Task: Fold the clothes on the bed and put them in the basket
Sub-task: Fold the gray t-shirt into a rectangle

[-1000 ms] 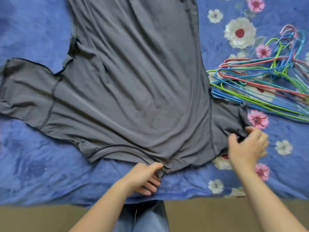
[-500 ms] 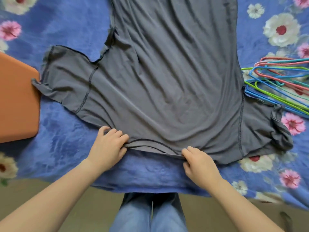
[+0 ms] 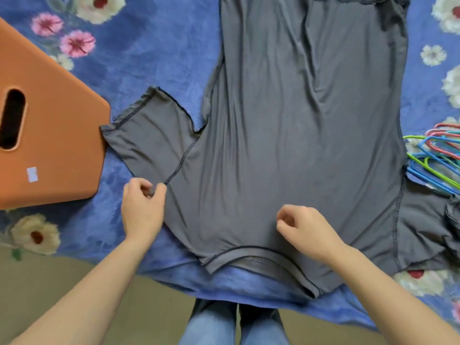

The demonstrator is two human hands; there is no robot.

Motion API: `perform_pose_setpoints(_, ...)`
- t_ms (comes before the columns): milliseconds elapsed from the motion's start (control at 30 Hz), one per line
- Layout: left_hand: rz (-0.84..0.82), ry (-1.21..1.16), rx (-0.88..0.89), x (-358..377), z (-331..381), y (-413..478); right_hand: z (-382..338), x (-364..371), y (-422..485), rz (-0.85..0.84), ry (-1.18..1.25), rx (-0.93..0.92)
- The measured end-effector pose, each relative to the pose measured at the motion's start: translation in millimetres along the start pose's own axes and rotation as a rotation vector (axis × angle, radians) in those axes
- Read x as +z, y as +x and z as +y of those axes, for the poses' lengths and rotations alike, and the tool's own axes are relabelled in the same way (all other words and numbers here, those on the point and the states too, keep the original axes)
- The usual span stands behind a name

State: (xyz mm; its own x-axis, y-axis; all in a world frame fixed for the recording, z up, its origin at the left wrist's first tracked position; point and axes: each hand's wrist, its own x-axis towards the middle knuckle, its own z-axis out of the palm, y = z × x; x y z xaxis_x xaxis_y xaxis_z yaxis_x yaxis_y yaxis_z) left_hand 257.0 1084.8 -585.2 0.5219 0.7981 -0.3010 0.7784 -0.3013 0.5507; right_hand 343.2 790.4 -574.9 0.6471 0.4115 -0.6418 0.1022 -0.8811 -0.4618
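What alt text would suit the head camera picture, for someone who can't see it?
A grey T-shirt lies spread flat on a blue flowered blanket, with the person's left hand at its edge by the sleeve seam and right hand over it near the collar. An orange basket sits to the left, coloured hangers to the right.

Head-worn view, looking steeply down — close over the bed edge
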Motion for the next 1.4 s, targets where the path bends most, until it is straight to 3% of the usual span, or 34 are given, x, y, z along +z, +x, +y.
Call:
perform_pose_setpoints(100, 0.115, -0.385, -0.406, -2.7, -3.8, 48.8, -32.1, 10.2, 32.9, 0.179, 0.027, -0.089)
perform_pose_setpoints(167, 0.119, -0.601, -0.542, -3.4, -2.3, 72.3, -52.8, 18.7, 51.7, 0.253, -0.034, -0.185)
perform_pose_setpoints(267, 0.105, -0.841, -0.571, -3.8, 10.0, 98.0, -82.6, 29.2, 75.8, 0.337, -0.142, -0.316)
perform_pose_setpoints(400, -0.231, -1.113, -0.624, -11.5, 19.7, 125.5, -114.6, 41.0, 105.3, 0.357, -0.301, -0.357)
perform_pose_setpoints(467, -0.217, -1.088, -0.602, -22.7, 17.2, 130.0, -130.4, 47.2, 118.0, 0.356, -0.349, -0.360)
perform_pose_setpoints(567, 0.056, -1.072, -0.522, -40.3, 10.5, 119.1, -157.5, 60.5, 133.8, 0.324, -0.373, -0.346)
perform_pose_setpoints(733, 0.378, -0.886, -0.200, -53.3, 14.8, 76.3, -182.4, 87.7, 148.1, 0.275, -0.415, -0.314)
perform_pose_setpoints(900, 0.348, -0.632, -0.089, -42.7, 4.6, 65.3, -180.2, 90.8, 151.5, 0.196, -0.495, -0.290)
perform_pose_setpoints(967, 0.306, -0.539, -0.033, -37.6, -2.1, 66.8, -178.8, 83.5, 149.4, 0.186, -0.351, -0.324)
perform_pose_setpoints(1067, 0.221, -0.403, 0.237, -40.3, 10.0, 60.7, -180.4, 61.3, 135.8, 0.244, 0.252, -0.237)
perform_pose_setpoints(1167, -0.171, -0.221, 0.703, -26.8, 14.0, 46.0, -170.7, 37.2, 125.8, 0.139, 1.075, 0.141)
perform_pose_setpoints(1233, -0.449, 0.096, 0.957, -10.1, 3.7, 29.6, -149.1, 25.6, 118.9, 0.023, 1.478, 0.341)
perform_pose_setpoints(1300, -0.587, 0.363, 1.067, 1.9, -13.8, 15.2, -126.7, 18.9, 111.1, -0.014, 1.578, 0.411)
perform_pose_setpoints(1400, -0.565, 0.460, 1.067, 5.2, -37.3, 5.3, -113.1, 20.5, 99.0, -0.032, 1.457, 0.336)
